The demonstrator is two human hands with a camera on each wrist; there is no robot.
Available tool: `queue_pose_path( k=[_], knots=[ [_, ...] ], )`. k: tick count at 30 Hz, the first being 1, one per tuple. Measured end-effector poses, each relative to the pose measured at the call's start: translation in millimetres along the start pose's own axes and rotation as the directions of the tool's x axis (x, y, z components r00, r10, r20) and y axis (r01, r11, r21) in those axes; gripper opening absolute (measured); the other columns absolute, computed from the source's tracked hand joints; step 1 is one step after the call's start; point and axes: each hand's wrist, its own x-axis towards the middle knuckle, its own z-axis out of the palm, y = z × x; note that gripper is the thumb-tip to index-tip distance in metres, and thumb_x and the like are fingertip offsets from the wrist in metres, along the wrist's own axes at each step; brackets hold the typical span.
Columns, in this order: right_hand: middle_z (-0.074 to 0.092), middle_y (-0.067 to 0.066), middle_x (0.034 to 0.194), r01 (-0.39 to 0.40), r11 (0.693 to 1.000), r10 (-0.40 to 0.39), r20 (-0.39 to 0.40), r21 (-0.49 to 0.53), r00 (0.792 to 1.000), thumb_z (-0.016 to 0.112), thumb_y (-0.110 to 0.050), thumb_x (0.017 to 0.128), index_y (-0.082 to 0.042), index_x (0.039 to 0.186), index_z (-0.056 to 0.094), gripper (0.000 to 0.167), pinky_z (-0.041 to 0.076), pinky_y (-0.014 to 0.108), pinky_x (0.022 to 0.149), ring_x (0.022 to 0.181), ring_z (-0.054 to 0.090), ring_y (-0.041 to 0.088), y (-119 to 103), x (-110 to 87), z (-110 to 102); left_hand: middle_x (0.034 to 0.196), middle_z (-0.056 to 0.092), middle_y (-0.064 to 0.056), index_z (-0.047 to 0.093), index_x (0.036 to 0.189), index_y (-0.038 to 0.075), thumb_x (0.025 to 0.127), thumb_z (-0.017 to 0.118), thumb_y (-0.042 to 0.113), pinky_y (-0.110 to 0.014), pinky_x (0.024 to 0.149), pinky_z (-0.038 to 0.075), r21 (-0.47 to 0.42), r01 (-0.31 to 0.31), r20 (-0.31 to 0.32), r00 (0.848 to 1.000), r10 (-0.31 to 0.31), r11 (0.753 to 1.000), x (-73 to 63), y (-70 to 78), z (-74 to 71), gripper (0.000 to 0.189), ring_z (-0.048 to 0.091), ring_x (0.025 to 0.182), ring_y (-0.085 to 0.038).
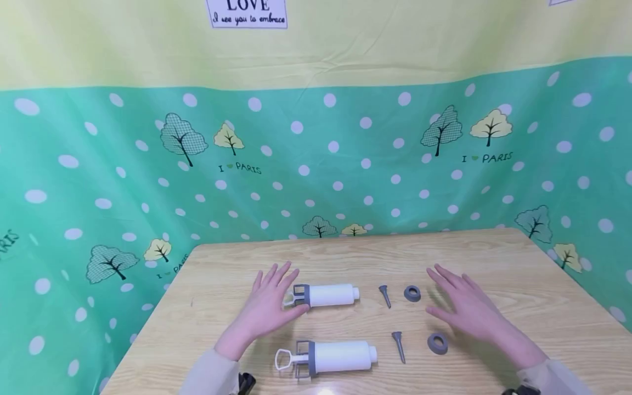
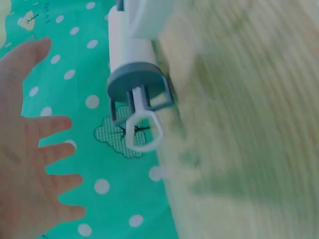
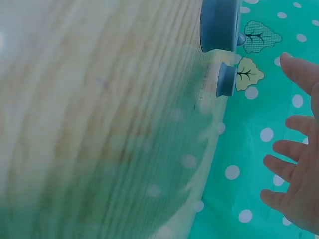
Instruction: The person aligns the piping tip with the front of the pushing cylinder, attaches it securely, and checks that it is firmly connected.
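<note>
While both hands hover over the worktop [image 1: 345, 258] with nothing in their grasp, the left hand [image 1: 269, 304] lies at the left of the group of parts, palm down, fingers fanned out and thumb pointing right. Its thumb overlaps the grey collar of the far white cylinder [image 1: 332, 295] in the head view; the left wrist view shows no contact. That cylinder lies on its side just right of the hand, its long axis running left to right, with a grey frame and white pull handle at the left end and a narrow nozzle at the right. A matching near white cylinder [image 1: 343, 356] lies parallel to it, closer to the person, handle also to the left. The left hand is the nearer one to both cylinders.

Next come two slim grey pins, the far pin [image 1: 385, 297] and the near pin [image 1: 399, 347], wide heads away from the person, tips towards them and slightly right. Then two grey rings, the far ring [image 1: 412, 299] and the near ring [image 1: 432, 344], lie flat, nearer to the right hand [image 1: 466, 304]. That hand is spread too, thumb apart from the fingers, all pointing left and away from the person.

The worktop has a pale wood grain. Behind and at both sides hangs a green and yellow curtain [image 1: 345, 181] with white dots and printed trees.
</note>
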Motion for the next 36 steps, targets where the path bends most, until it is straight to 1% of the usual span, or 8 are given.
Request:
queue_pose_path(
  k=[2, 5, 12, 16, 21, 25, 30, 36],
  knots=[
    [0.035, 0.022, 0.140, 0.006, 1.000, -0.006, 0.002, 0.002, 1.000, 0.064, -0.044, 0.080, -0.006, 0.139, 0.035, 0.075, 0.028, 0.059, 0.099, 0.120, 0.041, 0.042, -0.7, 3.3, -0.1, 0.146, 0.031, -0.008, 0.039, 0.138, 0.014, 0.078, 0.055, 0.061, -0.057, 0.107, 0.013, -0.006, -0.008, -0.005, 1.000, 0.008, 1.000, 4.4, 4.4, -0.4, 0.078, 0.028, 0.132, -0.035],
    [0.041, 0.022, 0.135, 0.004, 1.000, -0.005, 0.013, 0.020, 1.000, 0.066, -0.039, 0.079, -0.006, 0.138, 0.036, 0.074, 0.036, 0.058, 0.093, 0.114, 0.047, 0.043, -2.7, 8.7, 0.6, 0.141, 0.038, -0.010, 0.040, 0.137, 0.013, 0.078, 0.058, 0.057, -0.054, 0.106, 0.022, -0.029, -0.018, 0.003, 1.000, 0.018, 0.999, 11.3, 11.9, -0.7, 0.075, 0.036, 0.128, -0.032],
    [0.057, 0.017, 0.118, -0.030, 0.997, 0.027, 0.050, 0.067, 0.998, 0.069, -0.032, 0.078, -0.003, 0.125, 0.051, 0.058, 0.046, 0.051, 0.084, 0.102, 0.057, 0.034, -11.2, 22.6, 4.3, 0.124, 0.054, -0.009, 0.057, 0.118, 0.008, 0.082, 0.061, 0.042, -0.044, 0.092, 0.042, -0.053, -0.061, -0.024, 0.998, 0.059, 0.997, 26.7, 29.0, 1.0, 0.050, 0.051, 0.114, -0.027],
    [0.062, 0.011, 0.109, -0.039, 0.997, 0.034, 0.067, 0.074, 0.997, 0.069, -0.030, 0.077, -0.005, 0.117, 0.056, 0.049, 0.050, 0.044, 0.076, 0.093, 0.061, 0.027, -14.4, 29.3, 7.0, 0.112, 0.060, -0.007, 0.061, 0.111, 0.008, 0.082, 0.062, 0.035, -0.039, 0.085, 0.047, -0.065, -0.076, -0.046, 0.996, 0.073, 0.995, 34.4, 40.2, 2.1, 0.040, 0.057, 0.103, -0.023],
    [0.063, 0.008, 0.103, -0.060, 0.995, 0.051, 0.101, 0.081, 0.994, 0.069, -0.027, 0.077, -0.006, 0.113, 0.059, 0.043, 0.051, 0.042, 0.072, 0.090, 0.061, 0.025, -18.4, 35.5, 9.5, 0.106, 0.062, -0.005, 0.063, 0.108, 0.009, 0.082, 0.062, 0.030, -0.035, 0.082, 0.049, -0.079, -0.073, -0.045, 0.997, 0.069, 0.994, 44.4, 55.2, 5.2, 0.033, 0.059, 0.097, -0.021],
    [0.063, 0.008, 0.101, -0.058, 0.996, 0.050, 0.110, 0.071, 0.993, 0.069, -0.025, 0.077, -0.006, 0.111, 0.060, 0.040, 0.050, 0.042, 0.072, 0.089, 0.061, 0.025, -20.1, 39.6, 12.3, 0.107, 0.062, -0.005, 0.063, 0.108, 0.010, 0.083, 0.061, 0.030, -0.035, 0.082, 0.049, -0.097, -0.054, 0.010, 0.998, 0.055, 0.994, 52.5, 66.9, 9.4, 0.032, 0.059, 0.098, -0.021],
    [0.063, 0.009, 0.103, -0.058, 0.996, 0.049, 0.129, 0.068, 0.990, 0.070, -0.022, 0.076, -0.006, 0.111, 0.061, 0.039, 0.050, 0.043, 0.075, 0.090, 0.061, 0.026, -21.7, 42.4, 16.0, 0.111, 0.061, -0.004, 0.063, 0.109, 0.012, 0.084, 0.060, 0.033, -0.034, 0.082, 0.048, -0.073, -0.038, 0.104, 0.994, 0.045, 0.997, 63.2, 79.4, 16.3, 0.032, 0.059, 0.100, -0.021],
    [0.063, 0.008, 0.104, -0.067, 0.996, 0.056, 0.155, 0.064, 0.986, 0.070, -0.021, 0.075, -0.008, 0.110, 0.061, 0.039, 0.050, 0.045, 0.077, 0.091, 0.061, 0.027, -23.1, 45.1, 17.9, 0.110, 0.062, -0.004, 0.062, 0.111, 0.013, 0.084, 0.060, 0.034, -0.033, 0.081, 0.049, -0.070, -0.027, 0.165, 0.986, 0.038, 0.997, 71.3, 94.5, 15.9, 0.034, 0.059, 0.098, -0.019]
  ],
)
